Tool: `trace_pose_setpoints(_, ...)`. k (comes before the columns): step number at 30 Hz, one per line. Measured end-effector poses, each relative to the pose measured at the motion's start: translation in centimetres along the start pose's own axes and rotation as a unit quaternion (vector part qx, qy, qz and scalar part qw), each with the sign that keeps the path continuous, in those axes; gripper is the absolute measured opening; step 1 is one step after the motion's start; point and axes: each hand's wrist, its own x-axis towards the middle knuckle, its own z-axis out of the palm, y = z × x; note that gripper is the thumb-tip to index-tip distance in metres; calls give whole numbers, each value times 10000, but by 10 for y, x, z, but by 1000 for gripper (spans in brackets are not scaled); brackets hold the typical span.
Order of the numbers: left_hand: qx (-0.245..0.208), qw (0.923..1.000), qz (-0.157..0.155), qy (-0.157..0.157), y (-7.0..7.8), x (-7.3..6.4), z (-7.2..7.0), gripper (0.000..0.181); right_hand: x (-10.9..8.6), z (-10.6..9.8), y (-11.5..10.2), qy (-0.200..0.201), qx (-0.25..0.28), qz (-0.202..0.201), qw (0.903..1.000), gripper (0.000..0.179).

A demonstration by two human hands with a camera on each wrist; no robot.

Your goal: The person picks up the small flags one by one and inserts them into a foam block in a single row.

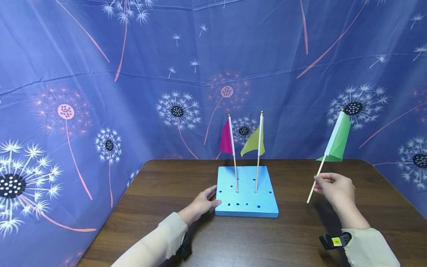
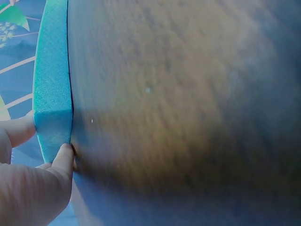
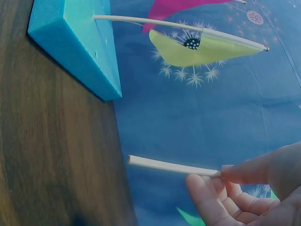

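A blue foam board (image 1: 245, 172) with several small holes lies on the table. Its left edge is held by my left hand (image 1: 201, 204), thumb over the top face and fingers along the side; in the left wrist view the fingertips (image 2: 65, 153) are at the board's lower edge. Two flags stand upright in the board, a magenta flag (image 1: 227, 139) on the left and a yellow-green flag (image 1: 255, 142) on the right. To the right of the board, my right hand (image 1: 337, 189) pinches a green flag (image 1: 338, 139) by its wooden stick (image 3: 174, 165). The stick leans right, its bare lower end pointing down.
The brown wooden table (image 1: 160, 178) ends at a rounded back edge. Behind it and along the left hangs a blue cloth (image 1: 140, 96) with a dandelion print. A black wrist strap (image 1: 333, 241) sits at the right sleeve.
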Motion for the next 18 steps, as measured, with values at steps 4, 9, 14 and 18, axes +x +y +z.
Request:
trace_pose_setpoints(4,-31,10000,-5,37,1,0,0,67,0,4,0,22,106,-9,9999,35)
trace_pose_setpoints(9,-33,10000,-49,58,1,1,1,66,1,10,-3,71,162,-101,9998,34)
trace_pose_setpoints(14,-32,10000,-14,64,0,1,2,66,0,15,-6,114,250,-109,9996,33)
trace_pose_setpoints(18,-24,10000,10,84,1,0,2,66,0,19,-7,156,327,-90,9993,32)
